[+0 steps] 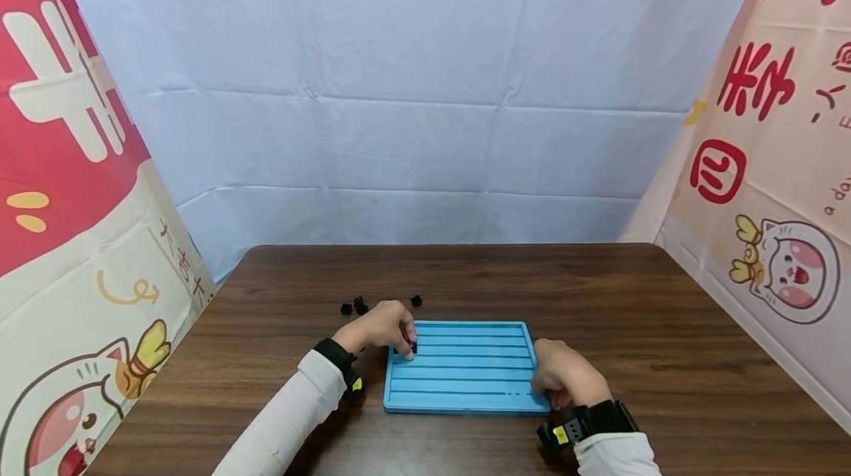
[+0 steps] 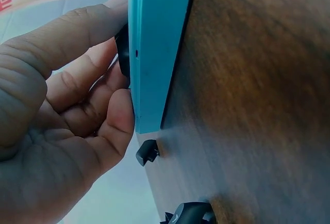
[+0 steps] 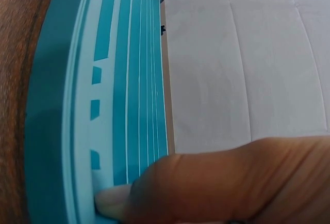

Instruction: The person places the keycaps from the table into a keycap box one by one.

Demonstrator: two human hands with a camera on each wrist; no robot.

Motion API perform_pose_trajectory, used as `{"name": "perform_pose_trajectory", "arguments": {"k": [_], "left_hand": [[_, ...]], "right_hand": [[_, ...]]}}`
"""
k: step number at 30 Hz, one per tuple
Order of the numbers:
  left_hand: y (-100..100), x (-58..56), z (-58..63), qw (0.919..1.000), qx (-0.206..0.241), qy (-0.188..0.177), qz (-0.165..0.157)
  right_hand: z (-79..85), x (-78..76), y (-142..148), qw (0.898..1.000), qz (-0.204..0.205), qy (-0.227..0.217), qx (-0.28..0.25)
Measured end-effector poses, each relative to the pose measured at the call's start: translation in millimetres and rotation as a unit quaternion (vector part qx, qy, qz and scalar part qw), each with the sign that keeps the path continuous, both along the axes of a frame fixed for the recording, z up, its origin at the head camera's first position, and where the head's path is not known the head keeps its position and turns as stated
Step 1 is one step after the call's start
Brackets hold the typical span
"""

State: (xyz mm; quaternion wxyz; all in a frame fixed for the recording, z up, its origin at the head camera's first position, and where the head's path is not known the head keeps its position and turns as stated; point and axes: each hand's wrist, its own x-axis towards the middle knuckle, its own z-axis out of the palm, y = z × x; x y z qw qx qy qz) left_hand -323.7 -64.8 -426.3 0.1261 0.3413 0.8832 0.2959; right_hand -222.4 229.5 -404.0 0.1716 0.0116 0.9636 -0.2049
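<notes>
A light-blue tray [image 1: 465,374] with long parallel grooves lies flat on the table. My left hand [image 1: 385,326] reaches over its left end and pinches a small black piece [image 1: 414,347] at the grooves. In the left wrist view the black piece [image 2: 122,51] sits between thumb and curled fingers, right at the tray's rim [image 2: 160,53], and is partly hidden. My right hand [image 1: 564,372] grips the tray's right end near the front corner. The right wrist view has its thumb [image 3: 154,190] pressing on the tray's top [image 3: 119,105], beside several short slots.
Behind the left hand lie several small black pieces [image 1: 346,309], with another black piece [image 1: 417,301] beyond the tray's back edge. The brown wooden table [image 1: 572,284] ends at a pale cloth backdrop [image 1: 412,128]; printed cloths [image 1: 751,276] hang at both sides.
</notes>
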Motion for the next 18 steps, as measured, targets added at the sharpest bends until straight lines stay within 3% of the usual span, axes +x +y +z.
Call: {"name": "perform_pose_trajectory", "arguments": {"k": [8,18], "left_hand": [[-1.4,1.7,2.9,0.9998,0.004,0.008,-0.017],[1.6,1.5,1.8,0.9999,-0.011,0.006,0.003]], "right_hand": [[0.0,-0.8,-0.2,1.0,-0.005,-0.003,0.007],[-0.6,-1.4,-0.1,1.0,-0.012,-0.004,0.01]]}}
